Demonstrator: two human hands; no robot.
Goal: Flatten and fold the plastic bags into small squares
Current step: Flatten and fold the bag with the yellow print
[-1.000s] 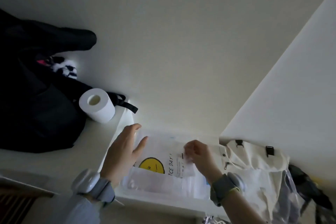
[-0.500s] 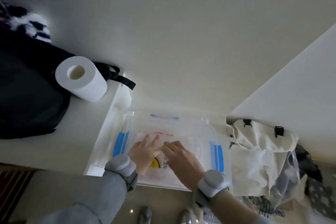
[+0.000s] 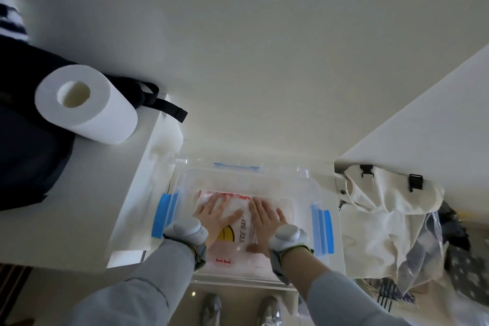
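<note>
The plastic bag [image 3: 238,222] lay flat on the lid of a clear storage box [image 3: 299,188], printed with a yellow smiley, dark lettering and red marks along its far edge and near corner; the left hand [image 3: 215,216] pressed palm-down on its left half, fingers [image 3: 211,202] spread open and flat, gripping nothing; the right hand [image 3: 266,217] pressed palm-down just beside it on the right half, its fingers [image 3: 258,206] likewise stretched out flat against the plastic, with a narrow strip of bag between the two hands. Each wrist carried a pale grey band device, the left one [image 3: 185,230] and the right one [image 3: 288,237], above grey sleeves [image 3: 148,286]. The box had blue latches, one on its left side [image 3: 164,214], one on its right [image 3: 321,230] and one on the far edge [image 3: 235,166]; it sat on a white surface [image 3: 87,193] near the front edge. To the left, well apart from the bag, a roll of toilet paper [image 3: 84,103] lay on its side against a black backpack [image 3: 26,140], whose strap [image 3: 166,107] trailed toward the wall. To the right of the box a cream canvas bag [image 3: 383,219] slumped with black buckles at its top, clear plastic [image 3: 423,254] hanging beside it. Below the surface edge, two shoes [image 3: 238,309] showed on the floor.
</note>
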